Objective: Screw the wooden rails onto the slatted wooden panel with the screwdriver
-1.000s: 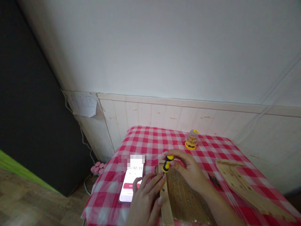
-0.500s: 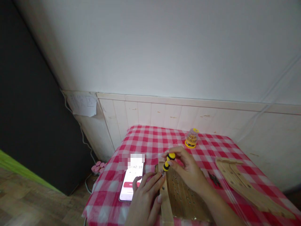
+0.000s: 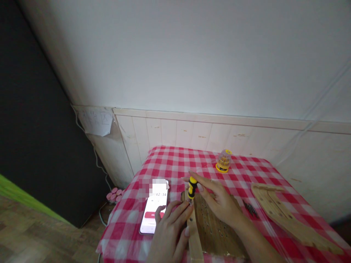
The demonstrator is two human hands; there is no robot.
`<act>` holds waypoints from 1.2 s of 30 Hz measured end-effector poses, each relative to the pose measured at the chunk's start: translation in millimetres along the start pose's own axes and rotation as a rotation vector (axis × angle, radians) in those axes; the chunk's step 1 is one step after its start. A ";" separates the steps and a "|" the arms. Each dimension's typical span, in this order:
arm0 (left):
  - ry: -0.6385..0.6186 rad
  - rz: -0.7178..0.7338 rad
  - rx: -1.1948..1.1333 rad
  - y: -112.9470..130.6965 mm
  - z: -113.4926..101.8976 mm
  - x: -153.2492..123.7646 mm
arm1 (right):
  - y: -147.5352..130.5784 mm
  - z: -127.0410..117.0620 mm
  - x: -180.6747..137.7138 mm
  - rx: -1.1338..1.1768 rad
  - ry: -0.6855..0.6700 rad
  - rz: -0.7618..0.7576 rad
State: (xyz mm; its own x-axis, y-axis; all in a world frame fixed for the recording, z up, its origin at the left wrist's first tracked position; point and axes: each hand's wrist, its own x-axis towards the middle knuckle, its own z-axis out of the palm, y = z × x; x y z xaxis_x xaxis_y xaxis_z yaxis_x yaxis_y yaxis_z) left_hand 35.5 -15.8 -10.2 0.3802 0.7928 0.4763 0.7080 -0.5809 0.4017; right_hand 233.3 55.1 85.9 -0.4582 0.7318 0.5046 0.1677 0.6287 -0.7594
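Note:
My right hand [image 3: 216, 199] is closed around a small yellow-and-black screwdriver [image 3: 192, 187], which stands almost upright. Its tip meets a pale wooden strip [image 3: 194, 233] with dark holes or screw heads in it. The fingers of my left hand [image 3: 171, 228] lie against this strip beside the screwdriver tip, with the thumb on the strip lower down, holding it. Under and to the right of the strip is a brown wooden board [image 3: 212, 226] dotted with small holes, partly covered by my right forearm. Whether a screw sits under the tip is hidden by my fingertips.
Left of my left hand lies a lit phone [image 3: 148, 223] showing a timer. A clear-and-yellow bit case [image 3: 223, 162] stands at the back. Several dark screws [image 3: 250, 208] and curved wooden pieces [image 3: 285, 215] lie to the right on the checkered tablecloth [image 3: 181, 160].
My right hand has tipped the screwdriver from a rightward lean to nearly upright, and its fingers have straightened around the handle. My left hand has hardly moved.

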 end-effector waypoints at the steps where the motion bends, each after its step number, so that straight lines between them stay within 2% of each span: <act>1: 0.003 0.005 0.002 0.0 -0.1 0.0 | 0.8 0.1 0.1 0.005 0.004 0.005; 6: -0.013 0.000 0.035 0.3 0.8 -1.2 | 8.0 0.4 0.9 -0.001 0.090 -0.002; 25: -0.005 -0.008 0.098 0.0 4.0 -3.8 | 11.7 8.2 -1.2 0.005 0.255 -0.113; 29: -0.007 -0.010 0.087 0.1 4.2 -3.9 | 15.3 10.1 -3.9 -0.006 0.217 -0.128; 36: -0.023 -0.016 0.095 1.1 1.6 -2.9 | 18.7 8.7 -11.2 -0.203 0.052 -0.149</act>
State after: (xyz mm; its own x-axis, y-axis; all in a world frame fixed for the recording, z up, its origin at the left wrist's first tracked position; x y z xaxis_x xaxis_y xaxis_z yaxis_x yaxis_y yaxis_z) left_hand 36.1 -18.4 -12.4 0.3815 0.8064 0.4518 0.7666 -0.5491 0.3328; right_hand 234.0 56.4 62.5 -0.4464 0.6364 0.6291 0.2760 0.7666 -0.5797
